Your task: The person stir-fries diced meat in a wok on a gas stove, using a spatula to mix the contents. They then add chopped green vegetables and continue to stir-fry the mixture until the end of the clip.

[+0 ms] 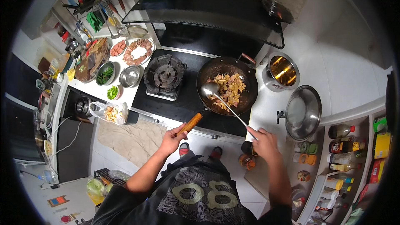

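My left hand [172, 138] grips the wooden handle [191, 123] of a dark wok [206, 68], which sits over the right side of the black gas hob [184, 106]. Closed around the shaft of a metal ladle [231, 109] is my right hand [265, 143]. The ladle's bowl rests inside the wok, at the left edge of a heap of browned chopped food [230, 87], perhaps meat pieces. Whatever burner lies under the wok is hidden by it.
Left of the bare burner [165, 73] stand a plate of sliced meat [137, 52], a metal bowl [129, 76], a bowl of greens [105, 73] and a chopping board with a cleaver [91, 61]. A steel pot [280, 72] and a metal lid [303, 112] are at right, near bottle shelves [315, 175].
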A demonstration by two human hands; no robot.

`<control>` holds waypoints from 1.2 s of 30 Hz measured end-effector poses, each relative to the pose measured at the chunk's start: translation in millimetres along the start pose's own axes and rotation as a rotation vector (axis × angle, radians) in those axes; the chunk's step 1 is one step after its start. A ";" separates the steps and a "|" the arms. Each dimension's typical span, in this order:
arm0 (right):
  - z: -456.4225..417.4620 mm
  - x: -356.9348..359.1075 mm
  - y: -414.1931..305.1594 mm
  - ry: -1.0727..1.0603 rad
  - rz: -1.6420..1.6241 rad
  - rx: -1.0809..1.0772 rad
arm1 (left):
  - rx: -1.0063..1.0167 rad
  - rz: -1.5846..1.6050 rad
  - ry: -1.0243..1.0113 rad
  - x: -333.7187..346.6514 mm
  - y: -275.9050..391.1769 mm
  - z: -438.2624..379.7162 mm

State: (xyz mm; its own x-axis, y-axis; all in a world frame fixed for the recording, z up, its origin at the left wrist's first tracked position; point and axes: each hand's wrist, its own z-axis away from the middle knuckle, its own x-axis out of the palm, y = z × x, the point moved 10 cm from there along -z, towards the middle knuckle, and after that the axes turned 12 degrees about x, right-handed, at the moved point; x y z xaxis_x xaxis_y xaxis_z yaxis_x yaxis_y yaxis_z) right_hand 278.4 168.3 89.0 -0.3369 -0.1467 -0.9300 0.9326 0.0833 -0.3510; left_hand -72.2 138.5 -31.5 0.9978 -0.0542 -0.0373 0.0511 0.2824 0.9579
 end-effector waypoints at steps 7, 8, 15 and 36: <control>58.3 -114.3 -3.9 0.035 0.300 0.131 | 0.134 0.065 0.069 -2.8 -13.2 -1.3; 62.5 -124.4 -19.0 0.020 0.293 0.166 | 0.150 0.074 0.077 -4.7 -17.7 -1.3; 15.5 -27.4 -10.0 0.105 -0.027 0.232 | 0.173 0.002 0.116 -56.1 -8.2 3.1; 92.4 69.9 3.3 0.130 -0.535 0.695 | -0.068 0.845 0.912 -514.9 -197.2 -143.0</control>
State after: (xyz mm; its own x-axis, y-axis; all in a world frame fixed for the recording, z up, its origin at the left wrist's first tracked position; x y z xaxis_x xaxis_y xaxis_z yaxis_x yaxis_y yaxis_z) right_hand 269.8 67.2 32.9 -0.7231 0.1227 -0.6798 0.4989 -0.5879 -0.6368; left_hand -590.2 247.6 -241.9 0.3822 0.8454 0.3732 -0.6456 -0.0447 0.7624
